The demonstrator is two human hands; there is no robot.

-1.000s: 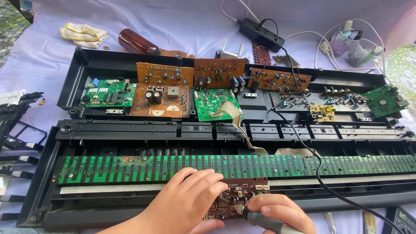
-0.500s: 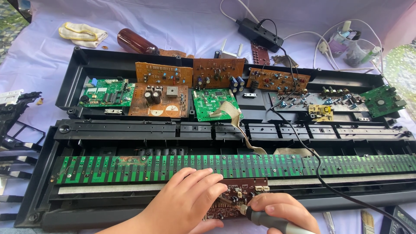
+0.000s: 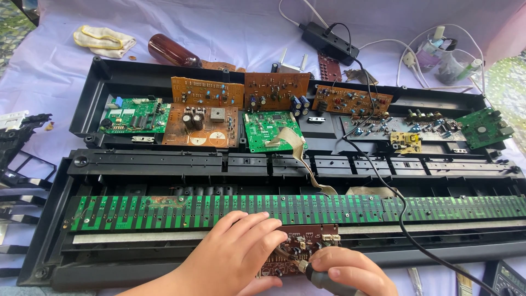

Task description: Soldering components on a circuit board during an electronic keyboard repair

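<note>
Brown circuit board (image 3: 298, 246) under hands, soldering iron (image 3: 323, 279) in rt hand (image 3: 350, 272), keyboard case (image 3: 98, 82) w/ boards

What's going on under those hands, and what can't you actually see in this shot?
- Head view: the left hand covers part of the small brown board.
- The tool tip is too small to make out; the right hand hides its grip.
- The bottom edge cuts off the black meter.

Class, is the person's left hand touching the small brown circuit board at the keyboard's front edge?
Touching. The head view shows the left hand lying flat on the small brown circuit board, fingers covering its left part.
</note>
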